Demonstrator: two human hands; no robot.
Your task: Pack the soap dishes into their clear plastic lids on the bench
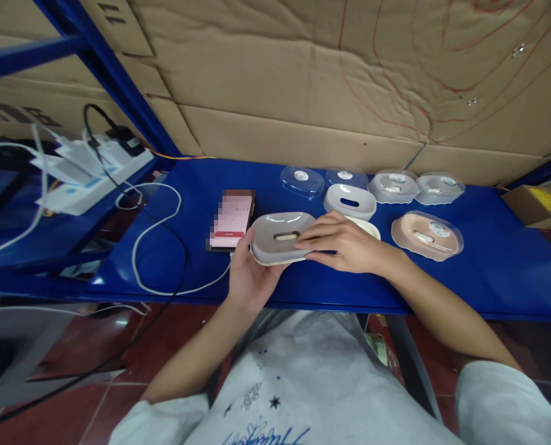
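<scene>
A grey oval soap dish (279, 238) with a slot in its middle is held above the blue table, its pale underside showing along the near rim. My left hand (252, 278) grips it from the left and below, thumb along the side. At the right end of the dish, my right hand (342, 242) has its fingers closed on the rim, near the slot. Partly hidden behind that hand lies a cream dish part (367, 227). A grey slotted tray (349, 201) rests farther back. To the right is a peach soap dish (427, 236) under a clear lid.
Two clear lids (302, 180) lie at the back, beside two lidded grey dishes (394, 186). A phone (232, 219) on a white cable (135, 253) lies left of my hands. A power strip (94, 182) sits farther left, and a cardboard box (539, 207) stands at right.
</scene>
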